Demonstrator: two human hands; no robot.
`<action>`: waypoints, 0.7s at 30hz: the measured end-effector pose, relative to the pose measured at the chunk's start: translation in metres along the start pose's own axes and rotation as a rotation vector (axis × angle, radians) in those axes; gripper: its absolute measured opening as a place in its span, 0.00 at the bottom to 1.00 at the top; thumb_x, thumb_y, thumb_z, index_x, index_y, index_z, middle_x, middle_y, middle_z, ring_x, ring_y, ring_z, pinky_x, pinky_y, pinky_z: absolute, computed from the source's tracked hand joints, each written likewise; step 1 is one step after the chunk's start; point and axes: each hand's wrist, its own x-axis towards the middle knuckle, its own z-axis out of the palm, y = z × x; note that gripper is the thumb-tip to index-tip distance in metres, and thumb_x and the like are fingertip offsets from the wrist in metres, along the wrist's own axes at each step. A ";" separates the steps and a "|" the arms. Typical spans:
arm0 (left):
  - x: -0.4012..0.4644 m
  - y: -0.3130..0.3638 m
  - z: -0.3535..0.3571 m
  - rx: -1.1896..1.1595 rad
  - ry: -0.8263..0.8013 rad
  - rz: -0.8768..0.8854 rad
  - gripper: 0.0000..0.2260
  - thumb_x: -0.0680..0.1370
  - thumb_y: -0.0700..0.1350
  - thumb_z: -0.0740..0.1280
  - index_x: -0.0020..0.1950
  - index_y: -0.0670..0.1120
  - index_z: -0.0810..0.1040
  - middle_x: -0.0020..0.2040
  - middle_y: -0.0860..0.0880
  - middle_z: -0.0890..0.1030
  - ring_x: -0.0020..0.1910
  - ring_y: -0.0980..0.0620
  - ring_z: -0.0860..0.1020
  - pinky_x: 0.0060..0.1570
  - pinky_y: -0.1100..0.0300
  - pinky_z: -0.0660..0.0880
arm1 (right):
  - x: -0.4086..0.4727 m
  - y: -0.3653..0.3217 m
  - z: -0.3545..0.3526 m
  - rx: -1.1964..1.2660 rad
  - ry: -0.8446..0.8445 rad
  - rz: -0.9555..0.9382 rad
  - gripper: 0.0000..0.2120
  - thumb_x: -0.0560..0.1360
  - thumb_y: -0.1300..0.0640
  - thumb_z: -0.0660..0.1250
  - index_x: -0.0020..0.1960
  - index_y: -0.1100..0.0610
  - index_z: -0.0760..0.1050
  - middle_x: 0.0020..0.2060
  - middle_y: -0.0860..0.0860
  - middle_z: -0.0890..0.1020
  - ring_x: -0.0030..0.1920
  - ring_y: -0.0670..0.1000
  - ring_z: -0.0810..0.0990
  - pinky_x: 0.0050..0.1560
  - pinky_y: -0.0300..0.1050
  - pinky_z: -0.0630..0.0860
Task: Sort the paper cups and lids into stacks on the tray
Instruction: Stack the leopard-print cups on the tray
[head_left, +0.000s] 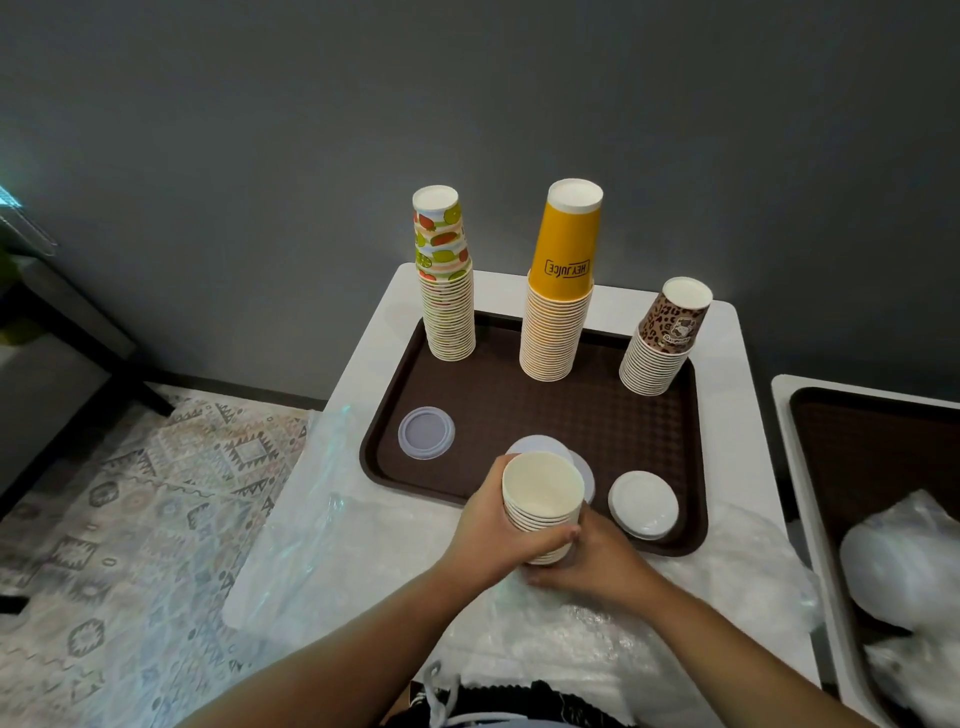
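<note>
While my left hand (488, 525) grips the side of a short stack of plain cups (543, 501), my right hand (587, 556) curls round its base. I hold the stack mouth up over the near edge of the brown tray (519, 395). Three inverted cup stacks stand along the far side: fruit-print (447, 291), yellow (558, 306), leopard-print (660, 345). Lids (643, 503) lie near the front.
</note>
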 end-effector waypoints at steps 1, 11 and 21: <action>0.000 0.001 0.001 -0.002 0.008 -0.009 0.34 0.56 0.60 0.76 0.59 0.53 0.70 0.54 0.58 0.79 0.53 0.64 0.77 0.52 0.66 0.73 | 0.000 -0.005 -0.009 -0.040 -0.051 0.006 0.36 0.60 0.51 0.80 0.62 0.39 0.65 0.53 0.31 0.76 0.56 0.30 0.73 0.53 0.25 0.68; -0.001 0.005 0.005 -0.031 0.006 -0.018 0.32 0.58 0.57 0.75 0.58 0.53 0.69 0.50 0.58 0.80 0.49 0.64 0.78 0.46 0.69 0.73 | 0.010 -0.063 -0.068 -0.183 -0.059 -0.053 0.17 0.77 0.51 0.64 0.66 0.48 0.71 0.60 0.44 0.77 0.58 0.40 0.75 0.58 0.33 0.71; -0.001 0.006 0.005 -0.061 0.001 -0.024 0.30 0.60 0.49 0.77 0.59 0.55 0.70 0.49 0.58 0.80 0.48 0.65 0.78 0.44 0.71 0.72 | 0.014 -0.081 -0.060 -0.526 -0.046 -0.239 0.35 0.65 0.43 0.75 0.69 0.49 0.68 0.59 0.43 0.71 0.59 0.42 0.71 0.53 0.29 0.61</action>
